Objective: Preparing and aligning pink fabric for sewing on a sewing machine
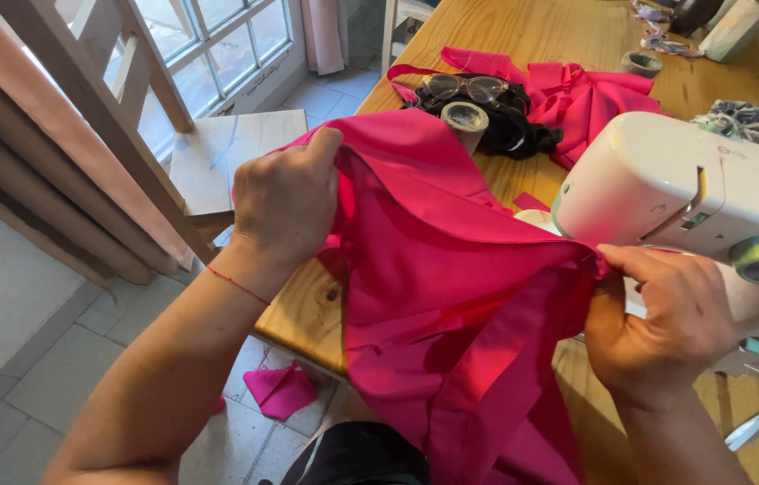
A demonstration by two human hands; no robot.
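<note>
Head view: both hands' fingers pinch soft pink fabric [451, 269] beside white sewing machine [667, 180].

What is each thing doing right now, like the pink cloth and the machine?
Bright pink fabric: stretched, gripped by both hands.
Left hand: closed on fabric.
Right hand: pinching fabric beside the machine.
White sewing machine: upright on the wooden table.
Round-lens glasses: unfolded, lying on black cloth.
</note>
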